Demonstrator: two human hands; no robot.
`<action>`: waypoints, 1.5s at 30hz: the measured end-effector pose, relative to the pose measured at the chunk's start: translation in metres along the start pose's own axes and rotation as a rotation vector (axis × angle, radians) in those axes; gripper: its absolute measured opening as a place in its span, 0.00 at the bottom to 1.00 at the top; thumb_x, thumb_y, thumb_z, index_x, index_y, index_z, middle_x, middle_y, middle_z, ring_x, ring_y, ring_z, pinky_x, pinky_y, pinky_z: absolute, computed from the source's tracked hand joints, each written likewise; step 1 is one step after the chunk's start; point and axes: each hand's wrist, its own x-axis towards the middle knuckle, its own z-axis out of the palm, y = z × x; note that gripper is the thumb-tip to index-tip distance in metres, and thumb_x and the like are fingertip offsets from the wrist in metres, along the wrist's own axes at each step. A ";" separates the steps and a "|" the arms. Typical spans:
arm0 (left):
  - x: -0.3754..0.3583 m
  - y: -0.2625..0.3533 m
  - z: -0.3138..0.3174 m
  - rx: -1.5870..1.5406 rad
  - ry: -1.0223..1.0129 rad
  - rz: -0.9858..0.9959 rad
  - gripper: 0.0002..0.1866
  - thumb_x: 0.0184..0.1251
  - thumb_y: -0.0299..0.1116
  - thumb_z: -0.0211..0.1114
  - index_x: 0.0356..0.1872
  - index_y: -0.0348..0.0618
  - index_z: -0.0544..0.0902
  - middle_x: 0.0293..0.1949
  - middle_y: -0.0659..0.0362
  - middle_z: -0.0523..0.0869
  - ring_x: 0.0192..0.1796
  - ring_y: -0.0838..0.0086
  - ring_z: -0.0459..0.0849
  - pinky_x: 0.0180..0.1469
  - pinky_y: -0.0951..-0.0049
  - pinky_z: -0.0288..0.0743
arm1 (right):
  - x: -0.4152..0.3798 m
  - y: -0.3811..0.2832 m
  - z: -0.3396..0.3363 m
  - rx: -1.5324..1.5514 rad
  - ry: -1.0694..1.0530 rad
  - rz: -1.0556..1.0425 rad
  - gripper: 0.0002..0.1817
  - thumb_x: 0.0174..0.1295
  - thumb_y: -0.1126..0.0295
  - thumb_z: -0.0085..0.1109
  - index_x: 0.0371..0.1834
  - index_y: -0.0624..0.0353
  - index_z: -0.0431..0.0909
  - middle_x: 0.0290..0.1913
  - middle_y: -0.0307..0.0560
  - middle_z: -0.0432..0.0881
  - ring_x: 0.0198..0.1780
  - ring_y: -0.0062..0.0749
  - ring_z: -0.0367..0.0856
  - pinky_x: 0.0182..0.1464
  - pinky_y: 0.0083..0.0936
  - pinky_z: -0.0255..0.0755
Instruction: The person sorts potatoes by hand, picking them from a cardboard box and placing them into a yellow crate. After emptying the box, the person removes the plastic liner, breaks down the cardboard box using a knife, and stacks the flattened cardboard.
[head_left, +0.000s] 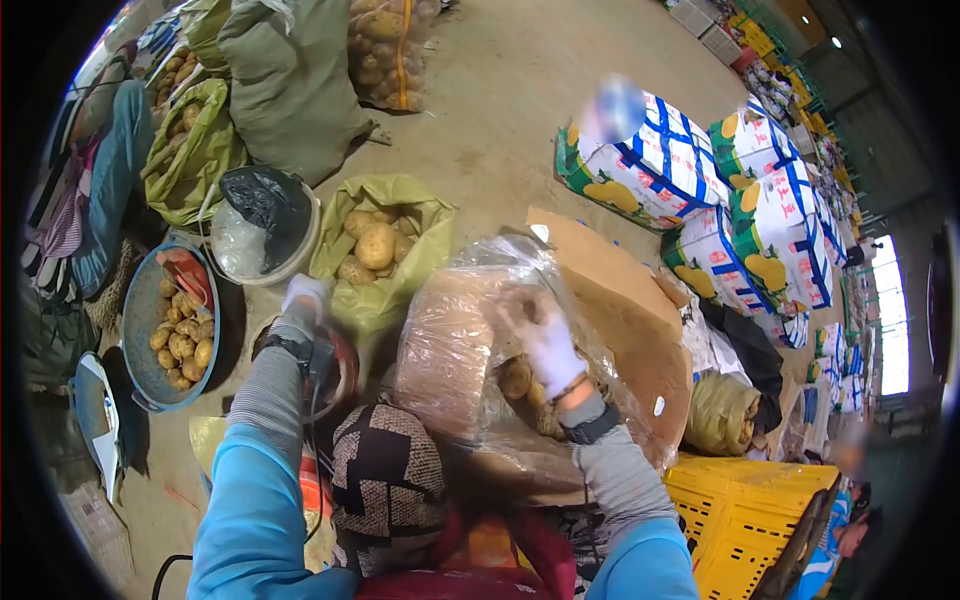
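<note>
My right hand [545, 335], in a white glove with soiled fingertips, is over a cardboard box [610, 265] lined with clear plastic. Its fingers are curled together, and I cannot tell what is between them. Just below it, several potatoes [516, 378] show inside the plastic. A brown block wrapped in clear film [445, 350] sits at the box's left side. My left hand [306, 292], also gloved in white, is blurred beside a green woven bag [425, 205] of potatoes. Its fingers are smeared by motion. Beneath that forearm is a dark, red-rimmed bucket [345, 375].
A blue basin [140, 380] of potatoes and a white bucket with black plastic [265, 225] stand left. Full sacks [290, 80] rise behind. White-and-blue printed bags [660, 160] are stacked to the right, above a yellow crate [735, 500]. A person's blue-clad leg [115, 180] is at far left.
</note>
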 end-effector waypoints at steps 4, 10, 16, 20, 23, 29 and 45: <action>0.065 -0.066 0.018 0.016 0.122 0.305 0.17 0.56 0.37 0.68 0.36 0.29 0.84 0.37 0.44 0.88 0.37 0.59 0.87 0.42 0.62 0.78 | -0.056 0.046 -0.092 0.120 0.171 0.650 0.12 0.67 0.62 0.63 0.46 0.58 0.79 0.41 0.43 0.83 0.43 0.27 0.79 0.48 0.26 0.74; -0.024 -0.041 -0.037 -0.802 0.080 0.273 0.05 0.67 0.26 0.64 0.40 0.38 0.82 0.28 0.63 0.83 0.24 0.80 0.78 0.26 0.78 0.71 | -0.089 0.139 -0.145 -0.321 -0.325 0.859 0.31 0.64 0.49 0.61 0.63 0.60 0.75 0.50 0.55 0.84 0.53 0.41 0.81 0.58 0.29 0.71; 0.001 -0.086 -0.025 -0.706 0.014 0.233 0.03 0.69 0.29 0.65 0.38 0.43 0.80 0.22 0.67 0.81 0.16 0.87 0.70 0.17 0.83 0.61 | -0.033 0.214 -0.101 -0.369 0.056 0.681 0.36 0.58 0.48 0.68 0.64 0.62 0.73 0.57 0.54 0.81 0.61 0.42 0.77 0.61 0.30 0.70; -0.010 -0.088 -0.031 -0.634 -0.042 0.194 0.04 0.69 0.29 0.65 0.41 0.42 0.81 0.26 0.65 0.83 0.19 0.86 0.75 0.19 0.82 0.65 | 0.010 0.196 -0.073 -0.782 0.613 0.991 0.49 0.48 0.41 0.70 0.69 0.57 0.63 0.65 0.63 0.71 0.67 0.57 0.70 0.65 0.43 0.67; -0.018 -0.086 -0.021 -0.758 0.014 0.190 0.07 0.70 0.31 0.65 0.44 0.40 0.81 0.31 0.64 0.84 0.24 0.85 0.77 0.23 0.82 0.70 | 0.031 0.215 -0.078 -0.599 0.618 1.135 0.57 0.44 0.40 0.72 0.73 0.57 0.55 0.71 0.64 0.63 0.71 0.61 0.64 0.68 0.45 0.63; -0.033 -0.050 -0.072 -0.725 0.061 0.371 0.17 0.75 0.39 0.61 0.59 0.44 0.78 0.42 0.67 0.82 0.39 0.84 0.79 0.36 0.86 0.72 | 0.006 0.246 -0.136 -0.165 0.445 0.766 0.43 0.50 0.45 0.73 0.64 0.60 0.70 0.56 0.60 0.80 0.57 0.45 0.81 0.55 0.39 0.76; -0.443 0.205 0.019 -0.135 -1.109 0.936 0.32 0.64 0.27 0.66 0.69 0.35 0.65 0.58 0.53 0.77 0.51 0.72 0.82 0.48 0.75 0.78 | -0.167 -0.070 -0.190 0.911 0.141 0.042 0.24 0.73 0.53 0.49 0.60 0.62 0.72 0.55 0.49 0.80 0.58 0.35 0.79 0.62 0.31 0.73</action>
